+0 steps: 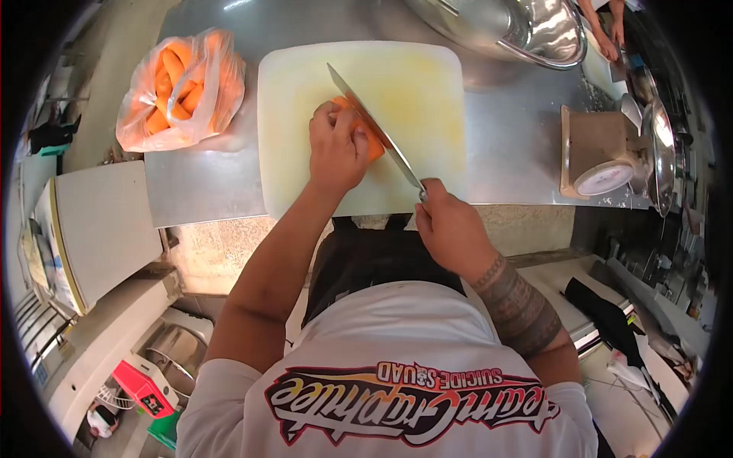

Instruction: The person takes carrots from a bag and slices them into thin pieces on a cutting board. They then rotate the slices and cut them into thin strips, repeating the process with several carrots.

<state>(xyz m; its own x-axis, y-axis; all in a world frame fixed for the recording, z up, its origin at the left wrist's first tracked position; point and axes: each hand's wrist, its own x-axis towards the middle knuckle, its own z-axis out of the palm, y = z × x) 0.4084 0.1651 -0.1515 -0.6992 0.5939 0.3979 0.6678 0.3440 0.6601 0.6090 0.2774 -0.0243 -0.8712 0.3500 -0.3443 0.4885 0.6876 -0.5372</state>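
Note:
On a white cutting board [416, 99] with yellowish stains lies an orange carrot [373, 142], partly covered by my left hand [338, 149]. The fingers of that hand are curled over the carrot and press it against the board. My right hand [450, 225] is wrapped around the handle of a kitchen knife [382, 136]. The long blade runs diagonally up and left, right along the carrot, with its tip pointing to the far side of the board. Most of the handle is hidden in my fist.
A clear plastic bag [229, 91] full of carrots [177, 80] stands left of the board on the steel table [202, 183]. Large metal bowls [546, 38] sit at the back right. A weighing scale [599, 153] stands at the right edge. Another person's hands [608, 42] work at the far right.

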